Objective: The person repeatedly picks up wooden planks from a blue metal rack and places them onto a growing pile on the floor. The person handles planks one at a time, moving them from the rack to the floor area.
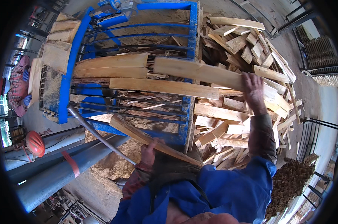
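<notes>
My left hand (pixel 148 153) grips a wooden board (pixel 135 134) that slants across the near side of the blue steel rack (pixel 192 33). My right hand (pixel 253 85) is on the right end of another long board (pixel 197 68), which reaches over the rack's right rail; that board looks blurred. Beneath and beside it, a further board (pixel 163 87) lies lengthwise on the dark bars. Wide planks (pixel 113 67) rest on the bars at the rack's left part, next to its blue crossbeam (pixel 73 64). Offcuts and splinters show below the bars.
A large heap of boards (pixel 236 112) lies right of the rack. Across the rack at far left, a person in a checked shirt and blue gloves (pixel 19 84) stands by stacked wood. A metal pipe (pixel 99 134), large ducts (pixel 82 156), an orange helmet (pixel 35 143) and sawdust (pixel 113 168) are at lower left.
</notes>
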A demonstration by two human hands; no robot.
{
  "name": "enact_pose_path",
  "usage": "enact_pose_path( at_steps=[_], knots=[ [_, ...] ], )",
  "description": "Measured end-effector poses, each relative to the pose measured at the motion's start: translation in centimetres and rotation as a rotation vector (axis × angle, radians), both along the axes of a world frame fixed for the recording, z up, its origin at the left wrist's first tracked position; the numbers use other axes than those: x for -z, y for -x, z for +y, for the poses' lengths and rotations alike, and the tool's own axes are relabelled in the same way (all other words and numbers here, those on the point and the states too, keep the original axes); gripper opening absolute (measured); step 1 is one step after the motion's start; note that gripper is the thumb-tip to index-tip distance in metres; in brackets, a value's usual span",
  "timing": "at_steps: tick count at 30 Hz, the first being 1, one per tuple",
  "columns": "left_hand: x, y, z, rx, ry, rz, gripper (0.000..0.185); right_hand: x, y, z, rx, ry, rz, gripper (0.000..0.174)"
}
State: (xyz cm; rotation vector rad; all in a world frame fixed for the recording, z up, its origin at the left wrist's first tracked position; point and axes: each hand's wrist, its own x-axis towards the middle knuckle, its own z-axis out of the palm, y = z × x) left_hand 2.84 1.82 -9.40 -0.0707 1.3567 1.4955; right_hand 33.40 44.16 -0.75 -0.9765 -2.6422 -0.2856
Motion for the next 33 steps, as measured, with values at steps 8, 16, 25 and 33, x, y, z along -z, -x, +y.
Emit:
enact_pose_path(
  at_steps=[8, 16, 25, 33],
  knots=[
    [-0.8, 0.9, 0.6, 0.031, 0.019, -0.042, 0.021, -0.5, -21.8, 1.6, 1.085, -0.079, 0.179, 0.094],
    [-0.3, 1.2, 1.0, 0.056, 0.013, -0.050, 0.020, 7.5, -0.7, -6.5, 0.188, 0.499, 0.488, 0.062],
    [-0.4, 0.8, 1.1, 0.028, -0.018, -0.037, 0.021, 8.7, 12.9, -6.4, -0.102, 0.507, -0.004, 0.087],
    [-0.2, 1.3, 0.5, 0.030, -0.027, -0.063, 0.019, 1.9, 0.0, -7.3, 0.104, 0.243, 0.149, 0.066]
  ],
)
